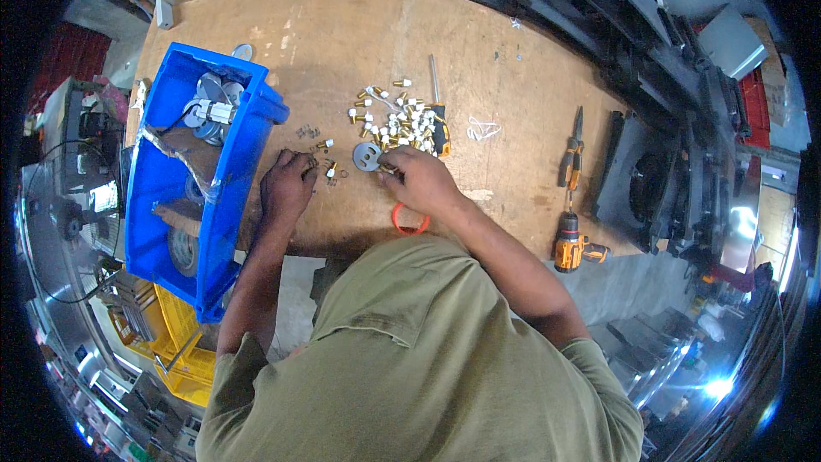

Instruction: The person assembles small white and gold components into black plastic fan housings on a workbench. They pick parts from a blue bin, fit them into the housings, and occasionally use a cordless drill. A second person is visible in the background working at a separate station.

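My right hand (419,180) is closed on a round grey metal disc (366,156) with holes in it, gripping it by its right edge. My left hand (289,184) rests on the table beside the blue bin, fingers curled and pinched together; what they hold, if anything, is too small to make out. Several small springs (309,131) and a few white-tipped brass fittings (331,170) lie between the hands. Just beyond my right hand spreads a pile of similar white-and-brass fittings (402,124). A screwdriver (440,133) with an orange-and-black handle lies against the pile's right side.
At left, a blue bin (141,205) holds discs and cardboard. A yellow crate (184,376) stands below it. An orange ring (410,221) lies near the table's front edge. Rightward are white string (483,128), pliers (573,158), an orange drill (571,244) and black panels (637,180).
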A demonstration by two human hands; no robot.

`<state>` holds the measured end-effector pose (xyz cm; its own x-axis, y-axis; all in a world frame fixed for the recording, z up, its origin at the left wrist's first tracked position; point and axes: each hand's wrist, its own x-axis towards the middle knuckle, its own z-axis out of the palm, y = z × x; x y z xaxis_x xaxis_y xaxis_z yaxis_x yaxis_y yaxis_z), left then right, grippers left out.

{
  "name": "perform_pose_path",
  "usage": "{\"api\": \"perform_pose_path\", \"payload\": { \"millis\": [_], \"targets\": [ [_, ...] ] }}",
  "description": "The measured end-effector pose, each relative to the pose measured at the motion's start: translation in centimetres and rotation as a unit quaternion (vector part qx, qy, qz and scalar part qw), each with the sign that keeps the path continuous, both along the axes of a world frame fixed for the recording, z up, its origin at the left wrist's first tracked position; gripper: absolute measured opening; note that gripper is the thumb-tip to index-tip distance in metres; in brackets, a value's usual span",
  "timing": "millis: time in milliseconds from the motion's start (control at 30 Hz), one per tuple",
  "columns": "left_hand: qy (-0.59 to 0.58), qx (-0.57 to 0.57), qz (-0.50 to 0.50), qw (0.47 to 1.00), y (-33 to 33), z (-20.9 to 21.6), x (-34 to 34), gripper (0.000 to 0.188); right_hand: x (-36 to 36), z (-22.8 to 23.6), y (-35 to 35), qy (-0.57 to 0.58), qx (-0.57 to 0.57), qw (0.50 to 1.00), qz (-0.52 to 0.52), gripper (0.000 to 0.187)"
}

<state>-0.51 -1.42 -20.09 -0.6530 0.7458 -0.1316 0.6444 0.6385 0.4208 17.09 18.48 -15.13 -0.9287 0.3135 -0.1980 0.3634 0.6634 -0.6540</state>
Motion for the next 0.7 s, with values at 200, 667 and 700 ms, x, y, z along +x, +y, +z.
{"api": "perform_pose_path", "payload": {
  "millis": [200, 667, 700],
  "targets": [
    [-0.184, 0.096, 0.036, 0.978, -0.1, 4.6, 2.4, 0.026, -0.7, 1.7, -1.1, 0.049, -0.089, 0.995, 0.020, 0.033],
    [-0.459, 0.254, 0.087, 0.847, 2.0, 8.7, 5.7, 0.022, -0.9, 4.0, -1.1, 0.030, -0.409, 0.908, -0.084, 0.025],
    [-0.467, 0.267, 0.077, 0.839, 2.0, 8.7, 5.8, 0.021, -0.8, 4.1, -1.0, 0.034, -0.414, 0.906, -0.080, 0.024]
  ]
}}
